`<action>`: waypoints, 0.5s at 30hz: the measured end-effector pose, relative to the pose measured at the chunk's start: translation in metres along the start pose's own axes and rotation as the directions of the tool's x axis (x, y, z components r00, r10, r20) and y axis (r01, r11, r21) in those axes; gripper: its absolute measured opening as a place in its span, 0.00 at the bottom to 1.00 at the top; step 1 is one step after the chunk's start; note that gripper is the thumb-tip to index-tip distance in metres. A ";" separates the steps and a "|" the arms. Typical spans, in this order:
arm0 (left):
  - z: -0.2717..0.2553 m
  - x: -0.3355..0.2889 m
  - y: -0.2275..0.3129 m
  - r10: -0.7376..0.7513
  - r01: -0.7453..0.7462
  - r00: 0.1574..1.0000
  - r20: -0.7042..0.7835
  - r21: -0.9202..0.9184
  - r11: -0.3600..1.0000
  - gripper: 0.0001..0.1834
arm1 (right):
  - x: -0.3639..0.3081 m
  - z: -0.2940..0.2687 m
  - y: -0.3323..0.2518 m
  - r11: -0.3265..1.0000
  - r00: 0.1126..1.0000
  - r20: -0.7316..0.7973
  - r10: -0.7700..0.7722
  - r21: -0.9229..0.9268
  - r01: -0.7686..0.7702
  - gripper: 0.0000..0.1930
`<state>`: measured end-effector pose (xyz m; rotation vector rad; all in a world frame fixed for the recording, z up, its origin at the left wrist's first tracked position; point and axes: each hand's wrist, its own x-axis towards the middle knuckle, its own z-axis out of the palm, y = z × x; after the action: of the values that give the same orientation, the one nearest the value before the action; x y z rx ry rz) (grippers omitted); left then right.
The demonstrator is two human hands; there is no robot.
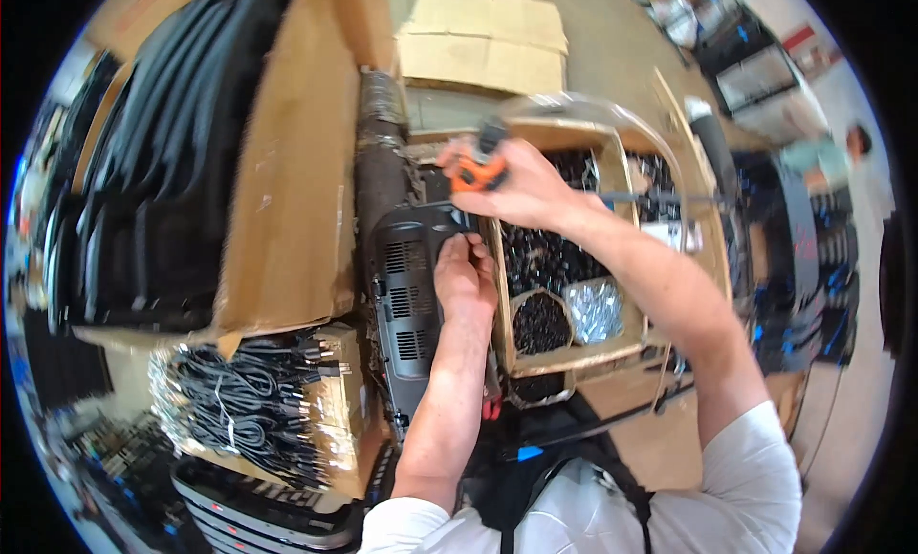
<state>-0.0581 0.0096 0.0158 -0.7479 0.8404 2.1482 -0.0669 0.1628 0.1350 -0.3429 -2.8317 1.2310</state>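
Note:
A black plastic housing with grey vented slots [409, 305] lies lengthwise in front of me. My left hand [465, 272] rests at its right side near the far end, fingers curled together; whatever they pinch, if anything, is hidden. Just beyond it, my right hand [521, 186] is closed around an orange and black power screwdriver [476, 172], held above the housing's far end. The tool and the fingers on it are smeared by motion, and its tip cannot be made out.
On the right stands a divided wooden box [564, 361] of small black parts, with a bag of silvery pieces [595, 310]. Bundled black power cords [244, 411] lie at left, below a cardboard box [287, 191] of black panels. A clear hose [660, 133] arcs over the wooden box.

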 end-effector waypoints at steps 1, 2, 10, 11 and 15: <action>-0.005 0.002 0.001 0.012 -0.013 0.998 0.055 0.009 1.000 0.07 | 0.000 -0.006 -0.015 1.000 1.000 0.011 -0.003 0.019 0.003 0.23; -0.005 0.004 0.003 0.000 -0.003 0.999 0.051 0.058 0.998 0.08 | 0.002 -0.013 -0.028 0.999 1.000 0.016 -0.009 0.040 0.008 0.22; -0.012 0.012 0.010 -0.135 0.145 0.976 0.172 -0.050 0.988 0.08 | 0.013 -0.012 -0.012 0.995 0.993 0.053 -0.103 0.022 0.102 0.19; -0.012 0.013 0.009 -0.146 0.160 0.965 0.219 -0.050 0.986 0.08 | 0.012 -0.010 -0.010 0.996 0.995 0.032 -0.092 0.023 0.091 0.18; -0.013 0.007 0.016 -0.107 0.112 0.961 0.254 -0.004 0.994 0.10 | 0.010 -0.007 -0.011 0.988 0.988 0.022 -0.154 0.020 0.154 0.11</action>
<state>-0.0708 -0.0057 0.0082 -0.5023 0.6304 2.0987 -0.0780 0.1623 0.1472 -0.1066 -2.8022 1.2372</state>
